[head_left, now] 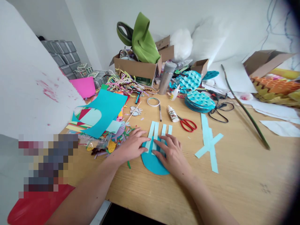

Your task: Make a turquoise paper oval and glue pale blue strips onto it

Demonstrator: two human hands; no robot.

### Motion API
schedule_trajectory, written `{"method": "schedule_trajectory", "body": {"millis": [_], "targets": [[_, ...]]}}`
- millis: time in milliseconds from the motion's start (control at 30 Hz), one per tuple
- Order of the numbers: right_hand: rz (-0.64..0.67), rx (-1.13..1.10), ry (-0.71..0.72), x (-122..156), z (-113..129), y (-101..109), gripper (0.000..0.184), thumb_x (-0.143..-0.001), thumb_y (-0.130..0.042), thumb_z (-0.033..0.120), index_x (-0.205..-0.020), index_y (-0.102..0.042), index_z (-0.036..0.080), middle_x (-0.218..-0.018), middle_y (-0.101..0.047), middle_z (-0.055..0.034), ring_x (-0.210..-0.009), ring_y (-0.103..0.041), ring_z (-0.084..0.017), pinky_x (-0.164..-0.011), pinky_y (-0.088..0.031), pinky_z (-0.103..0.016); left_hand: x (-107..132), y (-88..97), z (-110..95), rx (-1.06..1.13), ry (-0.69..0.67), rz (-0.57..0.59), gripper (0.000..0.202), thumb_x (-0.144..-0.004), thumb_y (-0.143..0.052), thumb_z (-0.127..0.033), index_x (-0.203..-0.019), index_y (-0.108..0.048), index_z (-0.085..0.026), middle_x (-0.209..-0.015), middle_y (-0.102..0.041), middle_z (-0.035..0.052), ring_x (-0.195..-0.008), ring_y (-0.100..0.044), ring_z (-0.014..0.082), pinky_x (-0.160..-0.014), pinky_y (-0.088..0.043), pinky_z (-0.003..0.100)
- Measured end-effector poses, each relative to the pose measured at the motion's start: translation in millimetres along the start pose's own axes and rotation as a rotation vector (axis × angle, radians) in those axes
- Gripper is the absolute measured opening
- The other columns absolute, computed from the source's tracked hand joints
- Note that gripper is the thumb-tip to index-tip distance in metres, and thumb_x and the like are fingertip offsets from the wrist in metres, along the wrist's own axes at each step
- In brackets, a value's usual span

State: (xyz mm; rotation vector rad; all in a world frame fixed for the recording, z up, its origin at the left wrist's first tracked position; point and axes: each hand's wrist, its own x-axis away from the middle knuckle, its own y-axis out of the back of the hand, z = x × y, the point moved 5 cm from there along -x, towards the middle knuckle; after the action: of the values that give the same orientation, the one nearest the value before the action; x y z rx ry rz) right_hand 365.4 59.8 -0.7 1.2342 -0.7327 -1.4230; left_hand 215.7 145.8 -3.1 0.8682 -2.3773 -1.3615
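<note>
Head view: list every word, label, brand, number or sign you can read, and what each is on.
None can be read.
White bottle beside the scissors: printed label, too small.
Cardboard box: dark green printed panel, unreadable.
Table: faint dark marks, too blurred to make out.

Left hand (pixel 131 147), at 7 o'clock in the view: bare, fingers slim. Left forearm (pixel 93 184), between 7 and 8 o'clock: bare from wrist to frame edge, narrowing toward the wrist; one small dot-like mark noted. Right hand (pixel 172 150), at 5 o'clock: bare, of similar slim build. Right forearm (pixel 200 190), at 5 o'clock: bare to frame edge; one dot-like mark near the wrist. Black patch (pixel 127 216), at 6 o'clock: whether clothing, cannot be determined.
</note>
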Motion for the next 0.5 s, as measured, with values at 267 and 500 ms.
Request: {"method": "schedule_trajectory", "body": {"millis": [267, 500], "targets": [[-0.037, -0.053, 0.102, -2.2, 17.3, 6.3, 0.031, -0.093, -0.058, 0.04, -0.118, -0.069, 0.025, -0.124, -0.061, -0.011, -0.124, -0.042, -0.033, -0.102, -0.038, -0.053, -0.4, 6.9, -0.6, -0.002, -0.001, -0.023, 0.043, -0.08, -0.072, -0.016, -0.121, -0.066, -0.026, -0.137, -0.055, 0.0087, -0.137, -0.036, 0.0298, -0.114, -0.031, 0.053], [0.013, 0.022, 0.108, -6.5, 24.7, -3.1, 0.035, -0.093, -0.057, 0.041, -0.122, -0.066, 0.025, -0.126, -0.066, -0.0075, -0.13, -0.042, -0.035, -0.11, -0.024, -0.059, 0.0, 5.5, -0.7, 0.006, -0.025, -0.041, 0.048, -0.077, -0.073, -0.015, -0.123, -0.061, -0.022, -0.133, -0.058, 0.0089, -0.135, -0.039, 0.0279, -0.115, -0.031, 0.051]]}}
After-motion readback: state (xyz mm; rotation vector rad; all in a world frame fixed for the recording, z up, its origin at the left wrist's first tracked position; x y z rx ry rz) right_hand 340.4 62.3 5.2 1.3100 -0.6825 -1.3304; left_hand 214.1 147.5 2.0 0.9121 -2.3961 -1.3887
